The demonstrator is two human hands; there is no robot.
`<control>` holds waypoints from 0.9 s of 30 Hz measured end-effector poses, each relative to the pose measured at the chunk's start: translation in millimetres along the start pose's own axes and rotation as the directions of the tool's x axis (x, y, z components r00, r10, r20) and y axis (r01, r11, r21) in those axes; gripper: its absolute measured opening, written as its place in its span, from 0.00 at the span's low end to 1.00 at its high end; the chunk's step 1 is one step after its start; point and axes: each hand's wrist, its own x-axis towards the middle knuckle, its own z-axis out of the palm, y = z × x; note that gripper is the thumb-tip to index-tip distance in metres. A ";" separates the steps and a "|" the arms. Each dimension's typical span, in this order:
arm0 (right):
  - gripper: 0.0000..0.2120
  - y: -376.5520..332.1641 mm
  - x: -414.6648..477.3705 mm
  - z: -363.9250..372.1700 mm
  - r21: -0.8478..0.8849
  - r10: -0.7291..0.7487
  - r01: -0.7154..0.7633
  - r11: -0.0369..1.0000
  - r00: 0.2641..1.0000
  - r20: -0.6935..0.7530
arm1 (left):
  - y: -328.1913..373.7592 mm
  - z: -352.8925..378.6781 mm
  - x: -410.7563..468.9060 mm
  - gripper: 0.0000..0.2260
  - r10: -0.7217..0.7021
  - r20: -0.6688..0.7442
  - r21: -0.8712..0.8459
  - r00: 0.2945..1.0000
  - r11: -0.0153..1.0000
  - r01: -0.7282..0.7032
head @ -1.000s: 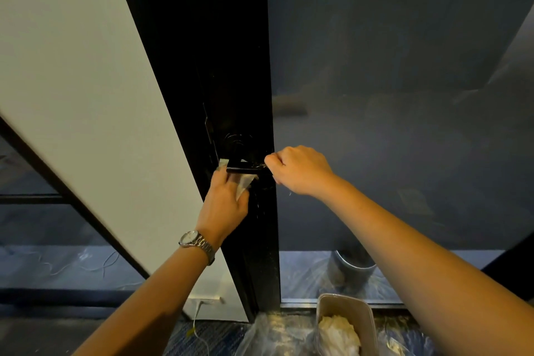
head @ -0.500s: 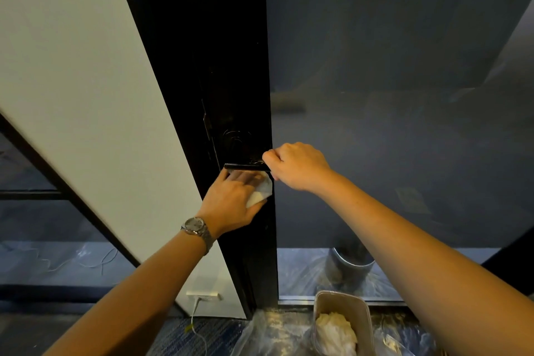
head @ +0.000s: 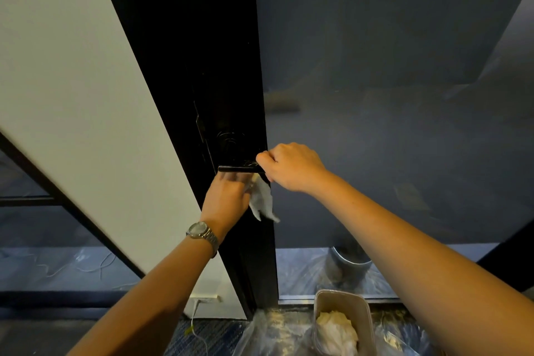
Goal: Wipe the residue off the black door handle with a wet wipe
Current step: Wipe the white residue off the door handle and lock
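Observation:
The black door handle [head: 238, 168] juts out level from the black door frame [head: 185, 66], with a round lock plate just above it. My right hand [head: 291, 166] is closed around the handle's right end. Just below the handle is my left hand [head: 228, 196], a watch on its wrist, gripping a white wet wipe [head: 261, 201]. The wipe hangs down to the right of the fingers, under the handle and a little apart from it. My left hand is motion-blurred.
A dark glass panel [head: 390, 95] fills the right side, a white wall [head: 66, 95] the left. On the floor below stand a grey bin [head: 320, 302] holding crumpled white wipes, clear plastic sheeting [head: 268, 335] and a white cable [head: 196, 324].
My left hand has dropped from the handle's left end to just below it, and the wipe now dangles free under the bar. My right hand keeps its grip.

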 end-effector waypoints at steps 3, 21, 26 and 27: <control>0.23 -0.7 0.3 0.4 0.007 0.004 -0.004 1.000 1.000 -0.010 | 0.3 -0.1 12.5 0.09 0.064 0.062 -0.016 0.996 0.998 -0.063; 0.21 -1.1 -2.3 -0.6 -0.007 -0.014 0.014 1.000 1.000 -0.007 | 14.4 -4.8 -4.8 0.08 -0.392 -0.152 -0.452 0.907 0.844 0.289; 0.20 -2.0 -2.9 -1.2 -0.003 -0.007 0.007 1.000 1.000 0.001 | 19.4 -7.3 -5.6 0.06 -0.603 -0.120 -0.595 0.789 0.680 0.429; 0.20 -1.8 -2.4 -1.3 0.006 -0.006 0.006 1.000 1.000 0.005 | 18.2 -7.0 -6.8 0.06 -0.641 -0.070 -0.616 0.764 0.630 0.473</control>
